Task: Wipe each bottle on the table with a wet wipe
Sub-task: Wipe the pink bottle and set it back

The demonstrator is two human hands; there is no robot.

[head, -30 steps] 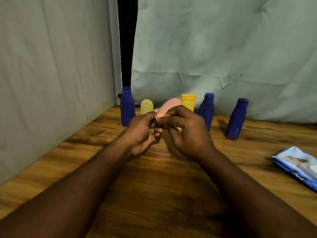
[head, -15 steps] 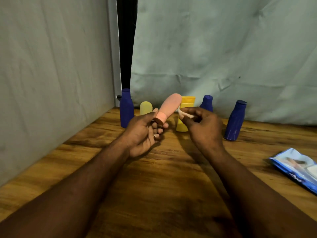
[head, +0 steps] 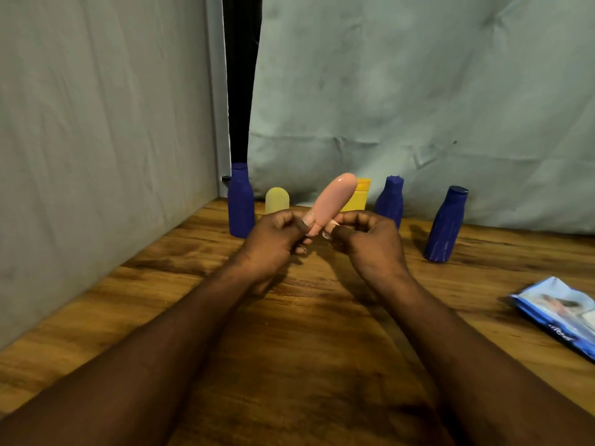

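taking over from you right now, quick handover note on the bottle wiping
Left hand grips the pink bottle by its lower end, tilted, off the table.
Right hand pinches the wipe against that end.
At the back: blue bottles, pale yellow bottle, yellow bottle. Wipes pack lies at right.
Done: cannot tell which are wiped.
Left: finish pink, then any unwiped.

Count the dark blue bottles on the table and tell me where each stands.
3. The left blue bottle stands at the far left, the middle blue bottle partly behind the right hand, the right blue bottle apart and tilted. Others may be hidden.
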